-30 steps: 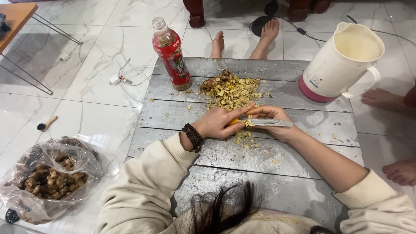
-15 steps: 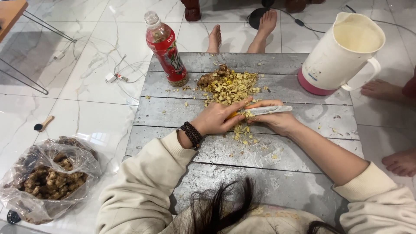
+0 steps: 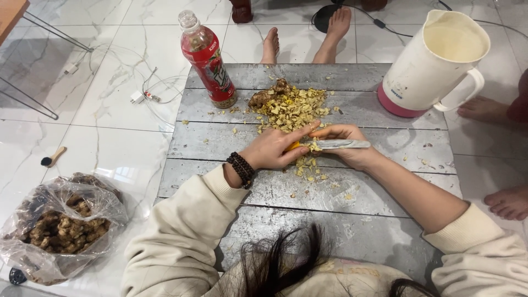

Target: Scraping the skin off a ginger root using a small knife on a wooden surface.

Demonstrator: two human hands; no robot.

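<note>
Head view, one knife (image 3: 338, 144) in right hand (image 3: 344, 146) grip, left hand (image 3: 275, 148) pinching one yellow piece (image 3: 293, 146)

Both my arms reach forward, sleeves pushed back — my left hand (image 3: 273, 149) lies palm down, fingers extended rightward; my right hand (image 3: 345, 144) curls closed, and their fingertips meet at centre.

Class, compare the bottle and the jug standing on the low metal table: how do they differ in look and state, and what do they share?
The bottle is slim, red-labelled and capped; the jug is broad, white with a pink base, open-topped. The jug has a side handle; the bottle has none. Both stand upright along the table's far edge.
</note>
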